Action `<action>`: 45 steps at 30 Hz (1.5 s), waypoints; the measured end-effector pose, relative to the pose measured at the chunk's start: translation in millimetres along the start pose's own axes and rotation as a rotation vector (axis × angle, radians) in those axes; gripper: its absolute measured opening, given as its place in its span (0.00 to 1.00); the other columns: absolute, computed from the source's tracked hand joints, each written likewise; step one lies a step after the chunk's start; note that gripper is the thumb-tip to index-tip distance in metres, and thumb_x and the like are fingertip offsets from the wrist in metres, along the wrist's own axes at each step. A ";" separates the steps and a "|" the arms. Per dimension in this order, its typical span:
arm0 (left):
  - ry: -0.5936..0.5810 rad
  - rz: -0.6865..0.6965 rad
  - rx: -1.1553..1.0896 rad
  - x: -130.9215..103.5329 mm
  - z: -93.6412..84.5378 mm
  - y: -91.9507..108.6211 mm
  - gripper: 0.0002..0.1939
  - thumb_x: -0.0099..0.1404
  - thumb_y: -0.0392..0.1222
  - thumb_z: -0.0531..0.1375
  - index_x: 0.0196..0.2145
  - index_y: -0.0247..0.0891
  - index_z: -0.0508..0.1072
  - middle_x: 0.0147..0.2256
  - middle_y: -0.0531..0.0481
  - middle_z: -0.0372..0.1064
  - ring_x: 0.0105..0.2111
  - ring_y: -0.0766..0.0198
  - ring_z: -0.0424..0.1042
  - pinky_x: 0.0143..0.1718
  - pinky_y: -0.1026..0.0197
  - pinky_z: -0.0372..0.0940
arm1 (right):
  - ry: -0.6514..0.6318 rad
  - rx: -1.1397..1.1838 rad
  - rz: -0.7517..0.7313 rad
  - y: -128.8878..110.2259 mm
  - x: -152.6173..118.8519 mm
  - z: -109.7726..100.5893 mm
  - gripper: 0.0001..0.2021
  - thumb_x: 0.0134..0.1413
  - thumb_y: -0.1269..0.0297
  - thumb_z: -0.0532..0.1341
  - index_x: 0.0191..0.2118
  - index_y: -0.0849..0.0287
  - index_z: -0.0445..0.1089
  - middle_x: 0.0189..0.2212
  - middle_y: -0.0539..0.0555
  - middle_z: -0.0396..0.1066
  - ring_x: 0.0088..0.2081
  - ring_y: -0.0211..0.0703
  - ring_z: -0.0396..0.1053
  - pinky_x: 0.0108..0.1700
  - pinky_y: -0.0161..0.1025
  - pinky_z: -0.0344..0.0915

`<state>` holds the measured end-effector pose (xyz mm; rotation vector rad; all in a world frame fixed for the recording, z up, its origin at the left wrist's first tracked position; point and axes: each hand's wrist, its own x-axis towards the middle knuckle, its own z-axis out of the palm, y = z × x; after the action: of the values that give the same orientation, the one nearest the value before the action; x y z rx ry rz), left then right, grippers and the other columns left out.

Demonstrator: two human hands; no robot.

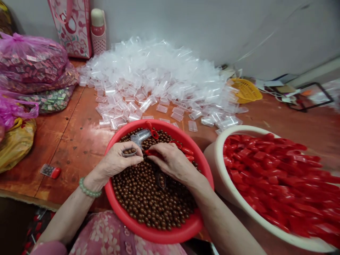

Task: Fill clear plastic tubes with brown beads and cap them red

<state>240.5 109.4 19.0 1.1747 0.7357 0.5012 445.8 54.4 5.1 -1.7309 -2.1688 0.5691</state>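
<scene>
My left hand (119, 159) pinches a clear plastic container (129, 152) by its sides, its open end facing up with brown balls inside. Close to its right, my right hand (167, 159) has its fingers closed on a red cap (152, 153). Both hands are over a red basin (159, 237) of small brown balls (148, 198). Clear containers (142, 136) and a red cap (154, 133) lie on the balls at the back of the basin. More red caps (187, 151) rest beyond my right hand, and another clear container (161, 180) sits below it.
A white tub (221, 159) heaped with red caps stands right. Behind the basin is a pile of clear containers (159, 74). A filled, capped container (50, 171) lies left on the table (71, 148). Bulging bags (32, 63), a bottle (98, 32) and a yellow basket (245, 90) are farther back.
</scene>
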 end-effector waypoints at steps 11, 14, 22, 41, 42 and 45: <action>-0.048 0.005 -0.073 1.8 1.2 -1.6 0.06 0.51 0.38 0.68 0.29 0.35 0.78 0.27 0.55 0.71 0.29 0.70 0.66 0.37 0.64 0.59 | 0.210 0.913 0.175 -11.0 -6.1 -10.3 0.13 0.61 0.55 0.59 0.47 0.54 0.67 0.32 0.50 0.73 0.25 0.37 0.67 0.29 0.36 0.68; 0.018 0.004 -0.086 1.9 1.2 -1.9 0.06 0.51 0.38 0.68 0.30 0.37 0.78 0.28 0.55 0.72 0.30 0.70 0.67 0.39 0.64 0.60 | 0.299 1.064 0.179 -19.9 -1.4 -14.5 0.10 0.60 0.55 0.60 0.44 0.52 0.67 0.36 0.52 0.75 0.31 0.40 0.72 0.35 0.39 0.71; 0.097 -0.052 -0.144 4.1 0.5 -7.4 0.16 0.51 0.39 0.70 0.39 0.36 0.79 0.32 0.51 0.76 0.32 0.66 0.73 0.41 0.61 0.64 | 0.302 1.190 0.197 -41.4 19.8 -4.6 0.16 0.54 0.49 0.63 0.40 0.51 0.60 0.39 0.55 0.78 0.40 0.49 0.76 0.40 0.47 0.74; 0.182 -0.012 -0.178 5.0 4.2 -5.8 0.13 0.53 0.42 0.68 0.33 0.33 0.73 0.24 0.54 0.71 0.24 0.71 0.68 0.29 0.66 0.64 | 0.265 0.405 -0.061 -26.8 7.2 -6.9 0.09 0.59 0.66 0.60 0.46 0.54 0.72 0.40 0.54 0.78 0.41 0.45 0.76 0.45 0.42 0.72; 0.172 -0.026 -0.181 5.2 4.1 -6.1 0.13 0.53 0.43 0.68 0.33 0.33 0.73 0.23 0.54 0.71 0.23 0.71 0.68 0.29 0.66 0.64 | 0.240 0.376 -0.085 -27.9 6.8 -7.8 0.10 0.60 0.66 0.60 0.47 0.54 0.72 0.41 0.54 0.78 0.42 0.46 0.76 0.46 0.42 0.72; 0.129 -0.071 -0.203 6.3 3.3 -7.2 0.16 0.52 0.45 0.70 0.32 0.32 0.72 0.24 0.53 0.71 0.23 0.71 0.68 0.29 0.66 0.64 | 0.199 0.307 -0.142 -30.7 5.9 -10.9 0.13 0.62 0.67 0.58 0.51 0.54 0.70 0.44 0.55 0.77 0.44 0.46 0.76 0.47 0.43 0.72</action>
<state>247.0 109.4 11.2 0.9305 0.8147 0.5817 423.5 55.5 29.6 -1.3981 -1.9319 0.6257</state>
